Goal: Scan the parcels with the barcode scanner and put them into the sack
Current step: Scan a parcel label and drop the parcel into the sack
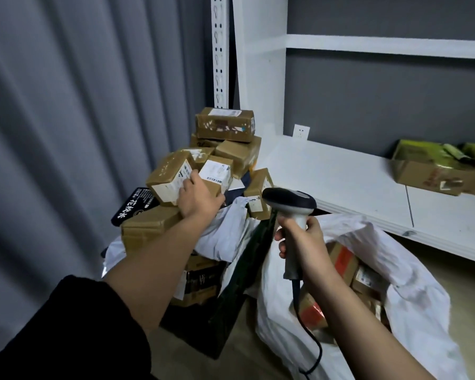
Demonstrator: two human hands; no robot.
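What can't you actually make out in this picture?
Head view only:
- Label print on the parcel under the left hand: too small.
- Lower pile: hidden by the left arm.
- Sack contents: mostly covered by its folds and the right hand.
- Scanner trigger: hidden by fingers.

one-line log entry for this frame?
stage: picking parcel | left hand: on box in pile | right hand: holds scanner | sack: open, holds parcels
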